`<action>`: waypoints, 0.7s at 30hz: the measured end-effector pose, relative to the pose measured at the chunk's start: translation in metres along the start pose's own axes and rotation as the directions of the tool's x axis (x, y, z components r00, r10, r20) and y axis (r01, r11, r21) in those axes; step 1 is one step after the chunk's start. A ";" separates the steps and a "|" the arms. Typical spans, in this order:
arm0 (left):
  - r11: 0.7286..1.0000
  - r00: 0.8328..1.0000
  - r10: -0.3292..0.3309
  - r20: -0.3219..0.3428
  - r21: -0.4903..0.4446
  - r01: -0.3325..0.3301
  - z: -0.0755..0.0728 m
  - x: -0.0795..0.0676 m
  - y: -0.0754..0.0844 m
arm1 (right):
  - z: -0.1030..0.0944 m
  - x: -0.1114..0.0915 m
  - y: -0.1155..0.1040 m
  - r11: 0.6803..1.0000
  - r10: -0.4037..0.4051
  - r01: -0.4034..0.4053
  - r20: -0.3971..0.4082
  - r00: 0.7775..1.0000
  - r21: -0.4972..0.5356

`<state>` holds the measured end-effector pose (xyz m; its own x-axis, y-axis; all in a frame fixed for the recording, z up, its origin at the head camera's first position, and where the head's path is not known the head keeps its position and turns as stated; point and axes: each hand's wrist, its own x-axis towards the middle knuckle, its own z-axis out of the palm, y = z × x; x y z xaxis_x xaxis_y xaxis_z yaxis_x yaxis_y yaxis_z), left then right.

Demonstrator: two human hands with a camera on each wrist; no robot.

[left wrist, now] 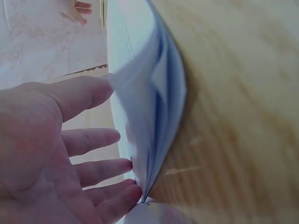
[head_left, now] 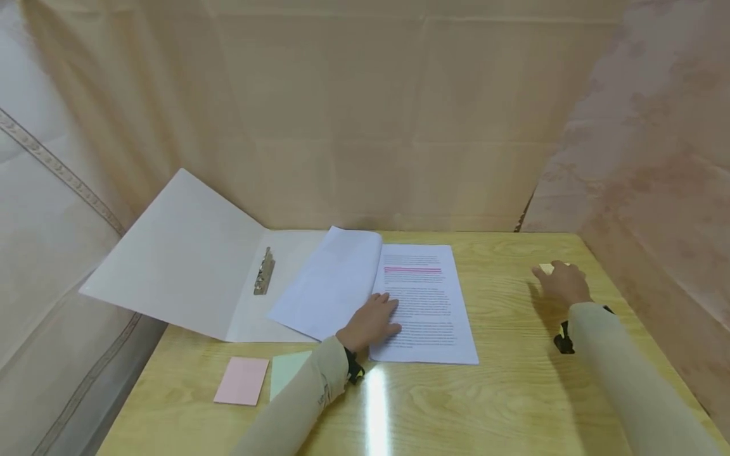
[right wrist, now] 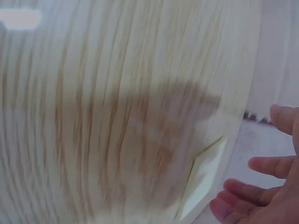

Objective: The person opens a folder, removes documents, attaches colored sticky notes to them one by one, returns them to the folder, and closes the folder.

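My left hand (head_left: 371,322) rests with extended fingers on a stapled-looking stack of printed sheets (head_left: 419,316), near the fold of its turned-back pages (head_left: 336,278). One line group on the right-hand page is marked in pink. In the left wrist view the fingers (left wrist: 100,172) lie along the sheets (left wrist: 140,93), whose edges bow apart. At the far right, my right hand (head_left: 564,284) is over a pale yellow sticky-note pad (head_left: 545,268). The right wrist view shows its fingers spread and apart from the pad (right wrist: 203,179).
A white folder (head_left: 171,259) stands open at the left, its raised cover leaning up and a metal clip (head_left: 264,272) inside. The turned pages overlap it. A pink note pad (head_left: 242,381) and a green one (head_left: 285,367) lie in front, the green partly under my left sleeve.
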<state>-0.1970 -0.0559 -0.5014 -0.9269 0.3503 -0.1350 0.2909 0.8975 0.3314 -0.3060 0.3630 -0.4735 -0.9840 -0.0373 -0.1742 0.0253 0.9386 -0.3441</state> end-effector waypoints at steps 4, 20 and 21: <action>0.999 0.999 0.025 -0.031 0.028 -0.024 -0.001 -0.001 0.001 | -0.001 0.004 0.029 0.999 -0.003 0.003 0.008 1.000 -0.045; 0.996 0.995 0.041 -0.089 0.079 -0.034 -0.002 -0.001 0.003 | 0.000 -0.008 0.051 0.996 0.043 -0.036 0.099 0.994 -0.077; 0.996 0.995 0.039 -0.088 0.083 -0.032 -0.002 -0.001 0.002 | 0.002 -0.006 0.050 0.997 0.040 -0.031 0.113 0.993 -0.075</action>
<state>-0.1959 -0.0550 -0.4984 -0.9320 0.3603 -0.0392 0.3390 0.9050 0.2570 -0.2987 0.4096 -0.4913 -0.9559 -0.0386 -0.2912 0.0430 0.9623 -0.2685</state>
